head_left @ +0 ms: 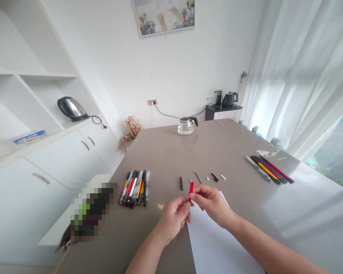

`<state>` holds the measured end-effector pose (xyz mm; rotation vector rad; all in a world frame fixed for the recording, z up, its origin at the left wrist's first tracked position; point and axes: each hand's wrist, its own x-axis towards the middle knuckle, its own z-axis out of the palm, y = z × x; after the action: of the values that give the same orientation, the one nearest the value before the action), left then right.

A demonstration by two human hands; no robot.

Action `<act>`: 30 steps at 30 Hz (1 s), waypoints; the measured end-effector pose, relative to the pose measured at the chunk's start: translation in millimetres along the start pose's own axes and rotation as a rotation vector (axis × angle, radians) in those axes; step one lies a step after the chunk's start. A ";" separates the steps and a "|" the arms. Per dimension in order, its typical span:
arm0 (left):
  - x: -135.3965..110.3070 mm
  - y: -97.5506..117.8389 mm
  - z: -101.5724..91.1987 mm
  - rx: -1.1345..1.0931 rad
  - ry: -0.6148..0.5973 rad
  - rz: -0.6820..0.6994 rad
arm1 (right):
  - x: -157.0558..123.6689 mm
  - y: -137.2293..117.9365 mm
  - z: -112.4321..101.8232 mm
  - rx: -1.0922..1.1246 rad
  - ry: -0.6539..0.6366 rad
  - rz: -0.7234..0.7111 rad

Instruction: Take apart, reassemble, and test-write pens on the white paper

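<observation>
A red pen barrel point(191, 188) is held upright between both hands, above the top edge of a white sheet of paper point(214, 239). My left hand point(175, 217) pinches its lower end, and my right hand point(211, 199) grips its side with thumb and fingertips. Just beyond lie loose pen parts: a black tapered piece point(181, 183), a thin dark refill point(198, 177), a small white piece point(207, 178), a black clip part point(215, 177) and a short white stick point(223, 177). Something small and metallic shows at the barrel's top; I cannot make out what.
A bundle of pens point(135, 188) lies to the left. More pens point(270, 169) lie side by side at the right, near white scraps point(268, 153). A glass pot point(185, 126) stands at the table's point(160, 152) far end. A pixelated object point(93, 213) sits beyond the left edge.
</observation>
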<state>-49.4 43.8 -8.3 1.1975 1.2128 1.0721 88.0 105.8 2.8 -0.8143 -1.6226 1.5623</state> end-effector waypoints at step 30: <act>-3.6 -7.0 -5.9 0.968 -0.023 0.083 | 36.4 54.8 -174.3 -1.115 0.528 0.438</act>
<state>-55.9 40.1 -14.8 1.9802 1.7461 0.4876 213.4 233.1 -49.6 -2.0553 -1.8927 0.4332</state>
